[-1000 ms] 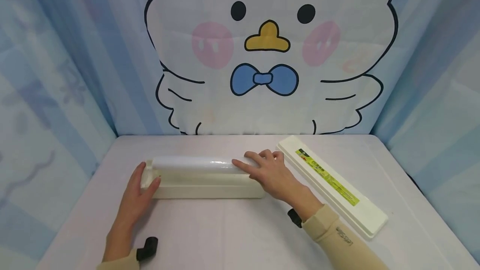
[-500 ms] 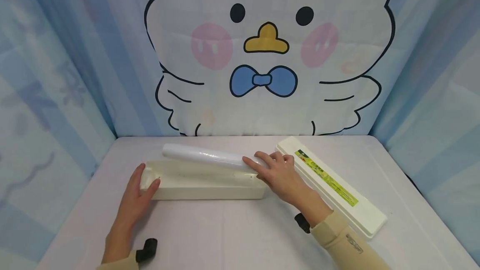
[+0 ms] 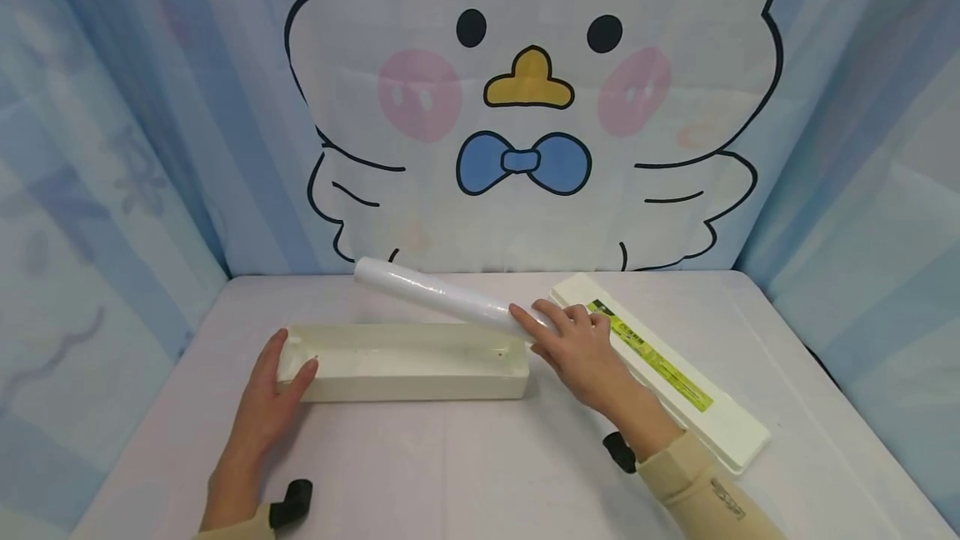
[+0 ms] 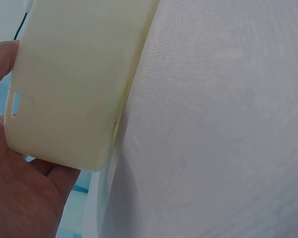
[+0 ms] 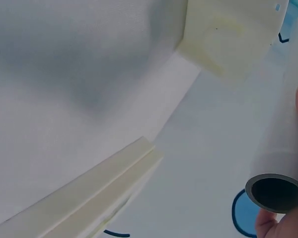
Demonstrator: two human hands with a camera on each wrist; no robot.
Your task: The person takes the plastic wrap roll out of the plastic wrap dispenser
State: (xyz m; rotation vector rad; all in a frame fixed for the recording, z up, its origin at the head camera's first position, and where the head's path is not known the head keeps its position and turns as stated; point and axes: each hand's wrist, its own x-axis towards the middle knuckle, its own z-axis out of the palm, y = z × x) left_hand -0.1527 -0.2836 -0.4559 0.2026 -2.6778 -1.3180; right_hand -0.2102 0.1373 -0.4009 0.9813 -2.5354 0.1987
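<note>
A roll of cling film [image 3: 427,290] slants above the far side of a long cream dispenser box [image 3: 416,387]. My right hand [image 3: 583,361] grips the roll near its right end, with the left end pointing up and away. The roll's hollow core end [image 5: 277,194] shows in the right wrist view. My left hand [image 3: 268,407] holds the box's left end, its thumb over the near edge. The left wrist view shows the box wall [image 4: 72,94] with a small slot. The inside of the box is visible, with no roll in it.
A long white lid [image 3: 731,432] with a green-and-yellow label [image 3: 652,354] lies diagonally on the table [image 3: 450,473] at the right, close to my right forearm. A curtain with a cartoon bird [image 3: 528,215] rises behind the table.
The roll has come up out of the box, left end first, and swung to a slant. My right hand has moved right with it. My left hand still holds the box.
</note>
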